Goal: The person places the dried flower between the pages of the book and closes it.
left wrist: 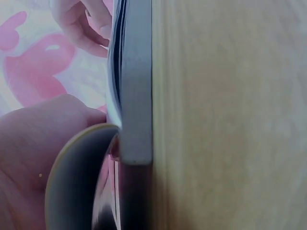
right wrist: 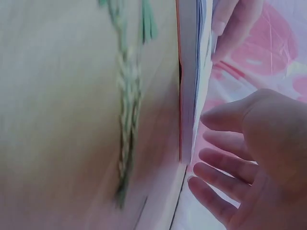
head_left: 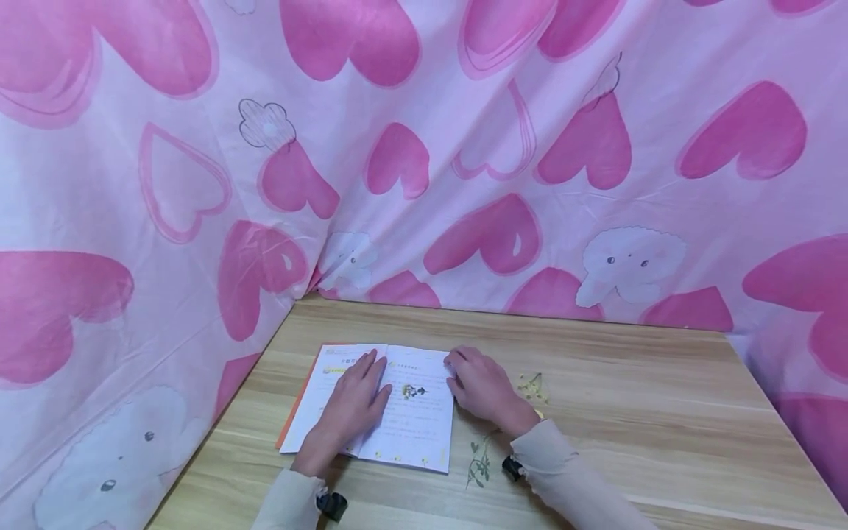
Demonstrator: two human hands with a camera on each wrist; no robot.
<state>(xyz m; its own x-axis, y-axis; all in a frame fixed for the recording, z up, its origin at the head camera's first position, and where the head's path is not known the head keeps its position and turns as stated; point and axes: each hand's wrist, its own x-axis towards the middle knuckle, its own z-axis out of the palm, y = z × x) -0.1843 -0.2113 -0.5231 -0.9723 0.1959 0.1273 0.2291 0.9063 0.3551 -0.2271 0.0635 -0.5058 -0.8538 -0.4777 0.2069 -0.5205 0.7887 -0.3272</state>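
Observation:
An open book [head_left: 411, 430] with an orange cover edge lies on the table. Across its middle fold rests my left hand [head_left: 354, 405], fingers extended over the pages. My right hand [head_left: 483, 383] is at the upper right edge of the right page, thumb and fingertips right at the paper's edge. In the right wrist view its fingers [right wrist: 223, 165] are spread and loosely bent beside the page edges. A small dried flower sprig [head_left: 415, 391] with yellow and dark parts lies on the right page, between the hands.
Right of the book lie a leafy dried sprig [head_left: 478, 467] and a yellow dried flower [head_left: 532, 388], partly behind my right forearm. The wooden table [head_left: 662, 412] meets a pink heart-patterned cloth [head_left: 477, 235] at its back and left. Black bands [head_left: 331, 506] circle both wrists.

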